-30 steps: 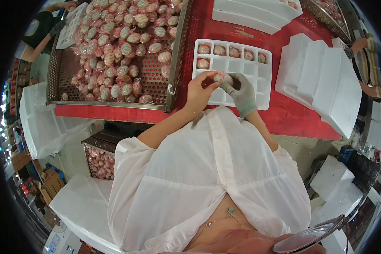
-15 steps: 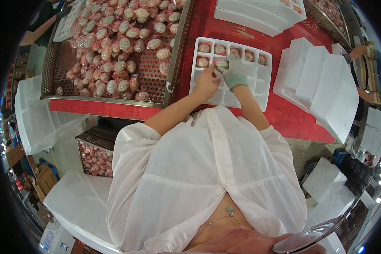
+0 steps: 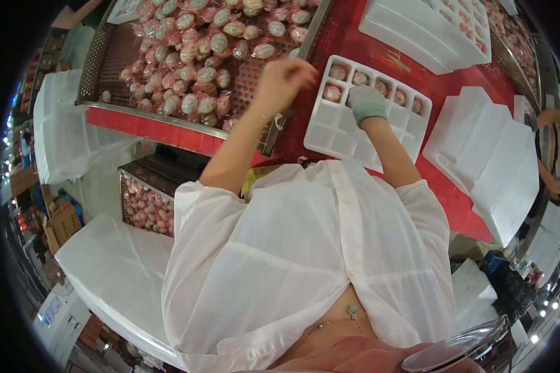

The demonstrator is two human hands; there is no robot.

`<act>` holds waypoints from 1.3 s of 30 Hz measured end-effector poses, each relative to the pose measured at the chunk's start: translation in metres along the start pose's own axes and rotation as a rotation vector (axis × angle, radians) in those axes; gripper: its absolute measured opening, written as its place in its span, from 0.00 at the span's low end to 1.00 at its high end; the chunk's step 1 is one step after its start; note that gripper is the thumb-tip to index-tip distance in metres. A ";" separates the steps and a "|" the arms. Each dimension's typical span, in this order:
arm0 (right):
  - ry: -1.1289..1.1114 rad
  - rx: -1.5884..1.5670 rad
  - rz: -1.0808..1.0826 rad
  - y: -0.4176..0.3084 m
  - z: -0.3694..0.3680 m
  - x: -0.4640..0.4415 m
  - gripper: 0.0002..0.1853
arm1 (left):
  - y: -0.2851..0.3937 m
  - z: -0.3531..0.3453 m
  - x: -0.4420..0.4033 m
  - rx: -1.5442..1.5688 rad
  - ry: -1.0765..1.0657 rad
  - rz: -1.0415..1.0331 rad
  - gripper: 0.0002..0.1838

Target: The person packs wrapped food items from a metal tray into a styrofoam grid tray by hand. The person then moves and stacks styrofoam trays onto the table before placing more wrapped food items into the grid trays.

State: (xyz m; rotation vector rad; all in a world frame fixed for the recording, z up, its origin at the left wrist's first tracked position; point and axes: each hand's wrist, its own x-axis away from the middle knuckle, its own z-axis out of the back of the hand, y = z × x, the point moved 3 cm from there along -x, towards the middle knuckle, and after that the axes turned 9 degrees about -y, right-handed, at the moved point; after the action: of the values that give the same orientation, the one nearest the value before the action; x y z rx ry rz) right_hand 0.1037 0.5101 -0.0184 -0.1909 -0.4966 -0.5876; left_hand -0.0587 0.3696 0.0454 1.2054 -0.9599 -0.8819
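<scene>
A white foam tray [image 3: 336, 133] divided into cells lies tilted on the red table, with plastic-wrapped eggs [image 3: 332, 93] in several of its far cells. My right hand [image 3: 367, 104], in a grey-green glove, is closed with its fingertips down in a cell of the second row. Whatever sits under those fingers is hidden. My bare left hand [image 3: 284, 84] is up off the tray, over the right edge of the perforated metal bin [image 3: 264, 140]; motion blurs its fingers. Many wrapped eggs [image 3: 206, 74] are heaped in that bin, left of my left hand.
Stacked white foam trays [image 3: 488, 155] stand at the right of the red table [image 3: 348, 43]. Another filled tray stack [image 3: 410, 40] sits at the back. Below the table is a crate of wrapped eggs [image 3: 146, 202]. Another person's arm [image 3: 547, 118] shows at far right.
My left hand has left the tray and moved up and left to the bin's edge. My right hand stays at the tray. The egg between my hands is now out of sight. The view has shifted.
</scene>
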 end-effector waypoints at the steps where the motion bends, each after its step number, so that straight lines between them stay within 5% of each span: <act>1: 0.006 -0.001 0.007 0.000 0.001 -0.001 0.11 | -0.015 0.031 -0.007 -0.099 0.203 0.034 0.05; 2: -0.002 -0.004 0.023 0.000 0.001 -0.003 0.10 | -0.037 0.058 -0.012 -0.167 0.302 0.016 0.10; 4: -0.001 -0.006 0.034 0.000 0.001 -0.006 0.09 | -0.072 0.085 -0.017 -0.731 0.205 0.309 0.24; 5: 0.008 -0.003 0.039 0.001 -0.001 -0.006 0.09 | -0.101 0.089 -0.017 -0.764 0.087 0.418 0.40; 8: -0.021 -0.045 0.003 0.013 -0.019 -0.002 0.13 | -0.141 0.076 -0.007 -0.637 -0.044 0.579 0.42; 9: 0.163 -0.145 0.060 0.016 -0.024 0.005 0.15 | -0.144 0.074 -0.008 -0.633 -0.036 0.576 0.42; 14: 0.600 -0.588 0.116 0.020 -0.020 0.042 0.18 | -0.169 0.100 -0.007 -0.730 -0.059 0.622 0.41; 17: 0.504 -0.770 0.064 0.026 -0.018 0.060 0.19 | -0.147 0.129 0.022 -0.223 0.126 0.321 0.31; 18: 0.507 -0.778 0.064 0.025 -0.015 0.064 0.19 | -0.089 0.116 0.038 0.164 0.107 0.289 0.23; 20: 0.420 -0.960 0.107 0.020 -0.008 0.066 0.18 | -0.021 0.104 0.061 0.445 0.048 0.343 0.21; 23: 0.309 -1.118 0.317 -0.006 0.022 0.071 0.24 | -0.006 0.076 0.067 0.570 0.035 0.149 0.22; 25: 0.371 -1.265 0.540 -0.029 0.038 0.077 0.33 | 0.003 0.054 0.066 0.600 -0.167 0.063 0.20; 28: 0.149 -1.413 0.755 -0.052 0.076 0.091 0.41 | 0.035 0.011 0.062 0.571 -0.294 -0.009 0.20; 31: 0.048 -1.491 0.609 -0.049 0.091 0.102 0.35 | 0.056 -0.014 0.062 0.499 -0.331 -0.039 0.18; 34: 0.074 -1.428 0.583 -0.034 0.088 0.107 0.31 | 0.063 -0.026 0.060 0.318 -0.117 -0.264 0.09; 39: 0.130 -1.528 0.643 -0.040 0.085 0.115 0.27 | 0.071 -0.042 0.062 0.205 0.045 -0.158 0.04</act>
State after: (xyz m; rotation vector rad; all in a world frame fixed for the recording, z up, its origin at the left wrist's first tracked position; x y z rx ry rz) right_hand 0.1300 0.4483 0.1144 -1.6824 0.2521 -0.2238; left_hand 0.0053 0.3371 0.1191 1.4862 -0.9447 -0.8917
